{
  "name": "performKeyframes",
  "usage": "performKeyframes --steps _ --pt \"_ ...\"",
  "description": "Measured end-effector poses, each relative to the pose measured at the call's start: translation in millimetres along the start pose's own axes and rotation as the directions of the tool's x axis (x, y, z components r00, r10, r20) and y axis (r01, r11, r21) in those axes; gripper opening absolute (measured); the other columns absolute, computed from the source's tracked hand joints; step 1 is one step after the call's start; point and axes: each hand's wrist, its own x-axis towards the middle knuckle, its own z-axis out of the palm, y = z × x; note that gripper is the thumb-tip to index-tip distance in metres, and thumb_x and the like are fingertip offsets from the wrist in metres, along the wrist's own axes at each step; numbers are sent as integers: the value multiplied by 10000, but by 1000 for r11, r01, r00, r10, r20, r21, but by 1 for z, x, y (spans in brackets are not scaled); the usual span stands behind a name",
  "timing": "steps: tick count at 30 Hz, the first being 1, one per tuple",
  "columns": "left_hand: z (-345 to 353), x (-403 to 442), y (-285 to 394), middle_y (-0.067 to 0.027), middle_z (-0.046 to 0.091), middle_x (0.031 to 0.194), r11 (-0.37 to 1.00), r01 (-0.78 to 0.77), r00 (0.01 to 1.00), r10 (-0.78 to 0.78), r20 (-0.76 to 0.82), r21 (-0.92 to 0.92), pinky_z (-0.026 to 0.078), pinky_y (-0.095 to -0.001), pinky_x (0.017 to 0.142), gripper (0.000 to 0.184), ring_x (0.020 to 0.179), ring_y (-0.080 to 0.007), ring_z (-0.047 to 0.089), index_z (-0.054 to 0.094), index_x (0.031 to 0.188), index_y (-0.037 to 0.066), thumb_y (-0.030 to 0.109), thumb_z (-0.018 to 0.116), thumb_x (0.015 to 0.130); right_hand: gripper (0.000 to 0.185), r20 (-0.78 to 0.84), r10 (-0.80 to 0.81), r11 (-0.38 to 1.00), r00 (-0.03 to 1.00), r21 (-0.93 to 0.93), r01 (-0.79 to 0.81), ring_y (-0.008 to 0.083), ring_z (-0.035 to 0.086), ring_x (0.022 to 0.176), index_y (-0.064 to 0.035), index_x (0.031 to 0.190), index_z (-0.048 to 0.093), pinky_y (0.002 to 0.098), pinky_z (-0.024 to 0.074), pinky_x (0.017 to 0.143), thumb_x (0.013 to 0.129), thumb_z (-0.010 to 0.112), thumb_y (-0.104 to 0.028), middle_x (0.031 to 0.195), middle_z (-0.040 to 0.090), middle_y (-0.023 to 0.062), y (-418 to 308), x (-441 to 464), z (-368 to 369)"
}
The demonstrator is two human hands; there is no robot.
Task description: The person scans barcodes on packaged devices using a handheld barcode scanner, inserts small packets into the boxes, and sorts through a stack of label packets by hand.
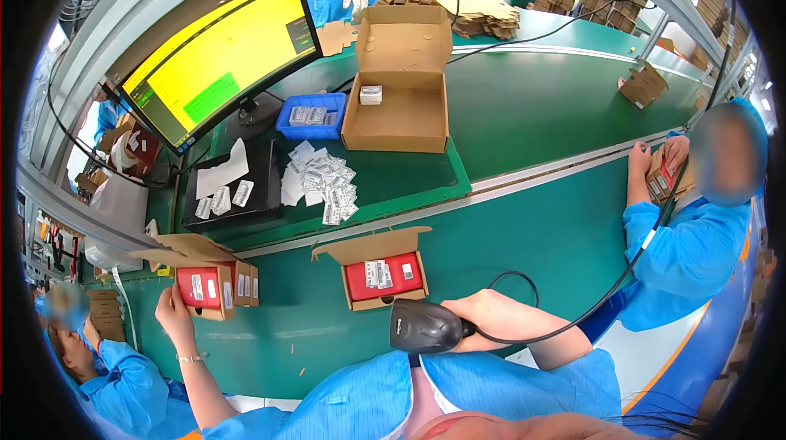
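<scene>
- The right hand [483, 319] was clamped around a black scanner [426, 326], held just nearer the body than the middle box [368, 303].
- That box stood open on the green surface [508, 227], loose white labels [377, 274] lying on its red packet [354, 278]. Dipping the scanner too low could, I judged, have knocked the front wall or pushed those labels askew.
- The left hand [173, 315] had its fingers at the edge of the left box [214, 314], which was also open; I couldn't tell whether they had closed on it. A careless tug might have skewed it against the cartons [247, 283] beside it.
- The scanner's cable [616, 280] ran up past a co-worker's sleeve [667, 256]; a sharp pull could have snagged there.
- Beyond, more labels [327, 178] lay in an untidy heap, so picking up two together seemed an easy slip.
</scene>
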Motion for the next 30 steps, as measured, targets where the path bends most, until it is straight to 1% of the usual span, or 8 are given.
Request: performKeyframes --steps 2,4,6,12,20,23,27,30 --pt "-5 -17 28 -144 532 614 996 80 994 -76 84 -49 386 -312 529 223 551 -148 433 575 794 -62 125 547 912 357 -11 -23 999 1000 25 23 339 630 733 -10 996 558 370 501 659 769 707 -242 796 626 168 -3 -3 -1" --pt "1 -39 34 -15 566 683 962 144 970 -91 226 -232 388 -230 541 243 640 -57 464 608 871 -57 158 524 949 373 60 46 995 997 82 -51 336 629 755 -14 1028 552 366 503 676 760 710 -219 826 630 156 -8 -5 -5" --pt "13 -59 69 -41 571 675 911 258 950 -177 259 -322 407 -245 573 212 664 -69 459 591 835 -72 111 537 928 394 51 24 997 998 69 -28 332 629 774 -20 1057 548 364 507 690 756 710 -216 851 634 146 -3 -7 -2" --pt "54 -89 126 -33 603 727 790 440 839 -192 510 -427 416 -205 583 209 675 -54 494 619 847 -68 115 554 924 399 -62 -179 977 982 103 185 311 627 773 -8 1044 563 356 513 654 722 731 -171 858 631 134 3 -9 -6" --pt "94 -94 159 -57 601 665 842 371 824 -104 557 -392 417 -237 549 198 636 -60 498 632 827 -74 100 573 899 389 -96 -179 980 979 68 186 296 630 734 -17 1024 571 347 514 652 695 740 -138 809 625 123 0 -11 -11" --pt "100 -93 169 -132 557 594 927 202 858 -12 513 -315 405 -285 515 187 540 -113 501 636 802 -51 119 590 866 354 -130 -85 994 988 62 94 291 633 722 -37 993 575 343 512 640 691 732 -136 776 615 123 -5 -16 -10" --pt "106 -96 179 -185 572 615 922 142 891 40 452 -361 418 -330 520 200 527 -215 555 638 789 -43 138 588 859 329 -156 4 1000 988 17 -2 319 618 690 -32 942 564 352 504 624 680 730 -140 749 596 142 -11 -27 -10" --pt "107 -97 181 -198 574 623 937 116 888 51 457 -330 425 -346 522 214 534 -288 566 643 789 -39 152 579 862 320 -246 -42 998 968 -50 31 333 620 709 -21 917 568 363 502 645 666 732 -131 753 595 164 -14 -32 -7"
